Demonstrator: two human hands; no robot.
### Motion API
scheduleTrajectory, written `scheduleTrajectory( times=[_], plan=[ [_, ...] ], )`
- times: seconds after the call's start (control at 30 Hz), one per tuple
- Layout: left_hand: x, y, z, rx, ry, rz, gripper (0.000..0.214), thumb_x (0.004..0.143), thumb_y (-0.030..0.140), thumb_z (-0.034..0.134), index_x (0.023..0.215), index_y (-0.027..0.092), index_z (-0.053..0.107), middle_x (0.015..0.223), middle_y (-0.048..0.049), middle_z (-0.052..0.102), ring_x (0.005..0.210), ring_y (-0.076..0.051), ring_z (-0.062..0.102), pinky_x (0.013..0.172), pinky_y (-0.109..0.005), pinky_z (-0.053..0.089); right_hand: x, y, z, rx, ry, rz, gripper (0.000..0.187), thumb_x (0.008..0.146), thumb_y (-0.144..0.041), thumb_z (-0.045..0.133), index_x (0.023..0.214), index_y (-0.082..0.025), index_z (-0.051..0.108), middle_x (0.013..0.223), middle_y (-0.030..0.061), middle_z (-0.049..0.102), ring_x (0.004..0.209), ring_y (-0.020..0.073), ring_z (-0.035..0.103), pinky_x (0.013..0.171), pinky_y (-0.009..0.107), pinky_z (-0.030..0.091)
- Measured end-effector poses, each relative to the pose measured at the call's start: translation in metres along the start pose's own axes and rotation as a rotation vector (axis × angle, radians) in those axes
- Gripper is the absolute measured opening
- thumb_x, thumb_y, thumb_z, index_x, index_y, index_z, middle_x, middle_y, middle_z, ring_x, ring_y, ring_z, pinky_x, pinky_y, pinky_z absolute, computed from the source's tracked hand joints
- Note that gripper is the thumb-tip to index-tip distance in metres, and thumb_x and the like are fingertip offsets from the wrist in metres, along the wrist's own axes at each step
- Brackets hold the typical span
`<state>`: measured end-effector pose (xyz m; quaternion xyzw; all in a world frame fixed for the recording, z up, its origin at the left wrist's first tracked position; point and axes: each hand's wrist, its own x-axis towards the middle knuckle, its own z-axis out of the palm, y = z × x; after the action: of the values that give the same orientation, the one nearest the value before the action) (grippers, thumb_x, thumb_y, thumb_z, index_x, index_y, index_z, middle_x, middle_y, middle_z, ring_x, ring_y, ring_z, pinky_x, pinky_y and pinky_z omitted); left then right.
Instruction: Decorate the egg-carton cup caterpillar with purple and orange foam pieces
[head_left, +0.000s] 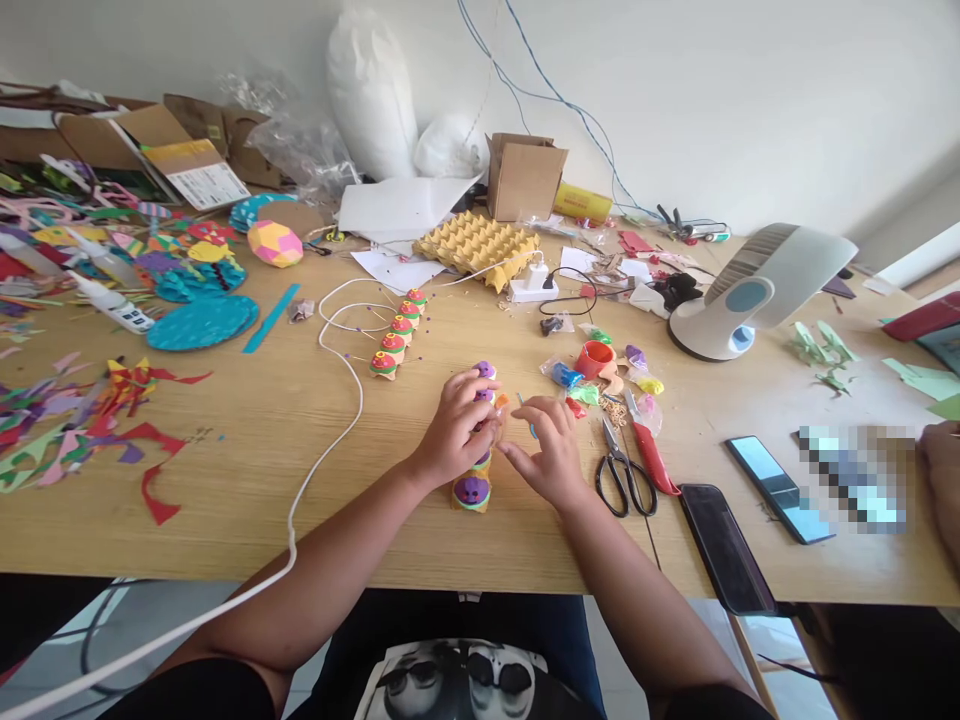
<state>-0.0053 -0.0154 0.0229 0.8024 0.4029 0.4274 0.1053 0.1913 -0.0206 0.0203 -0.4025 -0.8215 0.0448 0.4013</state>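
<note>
Taking the purple-topped carton strip [472, 492] on the table [405, 540] as hub, with twelve toward the wall. Cannot make out the small print on the white carton label [208, 182] at ten o'clock, on the glue bottle [111, 303] between nine and ten, or on the yellow roll [583, 203] at one.

At eleven, see a similar row with red tops [394, 342]. Running from twelve round the left to eight, note a white cable [349, 430]. At two, find a white fan [757, 290]; past the right hand [546, 450], at three to four, scissors [616, 475], a red-handled cutter [655, 457] and two phones [727, 550]. At three, near the edge, notice another person's hand [941, 480].

At twelve, see a yellow egg tray [476, 245]; just beyond, an open cardboard box [523, 185] with its contents hidden. At two, nearer in, see bagged blue clay [566, 375] beside a red tub [595, 358], too shadowed inside to judge.

Over the strip, see the left hand [459, 425] with fingers curled; cannot tell whether pinching anything. At three, on the right hand, see thumb and forefinger parted.
</note>
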Motion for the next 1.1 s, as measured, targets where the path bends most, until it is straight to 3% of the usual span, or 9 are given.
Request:
scheduleTrajectory(
  times=[0.07, 0.13, 0.27, 0.4, 0.6, 0.77, 0.97, 1.1],
  plan=[
    [0.0, 0.001, -0.001, -0.108, -0.049, -0.052, 0.017, 0.093, 0.017, 0.048, 0.081, 0.02, 0.059, 0.135, -0.0065, 0.054, 0.139, -0.025, 0.036, 0.121, -0.048, 0.03, 0.002, 0.006, -0.003, 0.095, -0.035, -0.029, 0.07, 0.081, -0.059, 0.071, 0.136, -0.023, 0.05, 0.138, 0.0161, 0.055, 0.13, 0.0341, 0.049, 0.104, 0.05, 0.04],
    [-0.001, 0.001, -0.001, -0.199, -0.098, -0.097, 0.018, 0.094, 0.017, 0.047, 0.082, 0.019, 0.06, 0.14, -0.0067, 0.051, 0.139, -0.024, 0.036, 0.121, -0.047, 0.031, 0.003, 0.011, -0.002, 0.165, -0.112, -0.054, 0.08, 0.077, -0.059, 0.074, 0.143, -0.024, 0.045, 0.14, 0.0156, 0.055, 0.136, 0.0356, 0.045, 0.107, 0.052, 0.04],
    [-0.002, -0.003, 0.001, -0.236, -0.115, -0.136, 0.016, 0.092, 0.016, 0.05, 0.084, 0.02, 0.063, 0.137, -0.0065, 0.053, 0.137, -0.023, 0.039, 0.12, -0.046, 0.032, 0.001, 0.015, 0.005, 0.265, -0.163, 0.015, 0.051, 0.085, -0.043, 0.073, 0.129, -0.025, 0.056, 0.109, 0.0101, 0.067, 0.102, 0.0267, 0.064, 0.087, 0.042, 0.052],
    [-0.001, -0.01, 0.002, -0.1, -0.02, -0.165, 0.013, 0.089, 0.016, 0.056, 0.08, 0.021, 0.064, 0.132, -0.0046, 0.057, 0.138, -0.025, 0.037, 0.119, -0.049, 0.031, -0.002, 0.015, 0.01, 0.296, -0.093, 0.035, 0.036, 0.088, -0.034, 0.071, 0.121, -0.024, 0.061, 0.103, 0.0087, 0.064, 0.094, 0.0225, 0.063, 0.08, 0.036, 0.053],
    [0.002, -0.012, -0.003, -0.042, 0.109, -0.121, 0.004, 0.086, 0.019, 0.068, 0.085, 0.023, 0.067, 0.133, -0.0045, 0.056, 0.137, -0.024, 0.039, 0.12, -0.048, 0.033, -0.002, 0.015, 0.008, 0.289, -0.086, 0.115, 0.049, 0.09, -0.018, 0.062, 0.137, -0.027, 0.051, 0.111, 0.0087, 0.058, 0.099, 0.0215, 0.059, 0.087, 0.037, 0.052],
    [0.003, -0.011, -0.005, 0.013, 0.015, -0.055, 0.005, 0.086, 0.026, 0.071, 0.087, 0.027, 0.076, 0.142, -0.0019, 0.054, 0.142, -0.028, 0.032, 0.12, -0.054, 0.03, -0.003, 0.017, 0.01, 0.305, -0.098, 0.111, 0.065, 0.085, -0.009, 0.059, 0.145, -0.028, 0.043, 0.113, 0.0085, 0.056, 0.1, 0.0208, 0.057, 0.088, 0.037, 0.052],
    [0.002, -0.014, -0.003, -0.003, 0.017, -0.014, 0.01, 0.089, 0.024, 0.067, 0.089, 0.026, 0.077, 0.145, -0.0032, 0.053, 0.144, -0.028, 0.031, 0.119, -0.056, 0.032, -0.005, 0.018, 0.015, 0.299, -0.107, 0.103, 0.064, 0.085, -0.01, 0.059, 0.145, -0.026, 0.044, 0.109, 0.0082, 0.059, 0.097, 0.0212, 0.058, 0.084, 0.036, 0.052],
    [0.001, -0.02, 0.0, 0.013, -0.029, 0.008, 0.018, 0.092, 0.027, 0.063, 0.103, 0.031, 0.077, 0.148, -0.0032, 0.05, 0.144, -0.028, 0.03, 0.117, -0.058, 0.033, -0.004, 0.016, 0.013, 0.325, -0.093, 0.086, 0.062, 0.086, -0.01, 0.057, 0.145, -0.026, 0.044, 0.107, 0.0076, 0.059, 0.095, 0.0208, 0.058, 0.081, 0.035, 0.051]
  ],
)
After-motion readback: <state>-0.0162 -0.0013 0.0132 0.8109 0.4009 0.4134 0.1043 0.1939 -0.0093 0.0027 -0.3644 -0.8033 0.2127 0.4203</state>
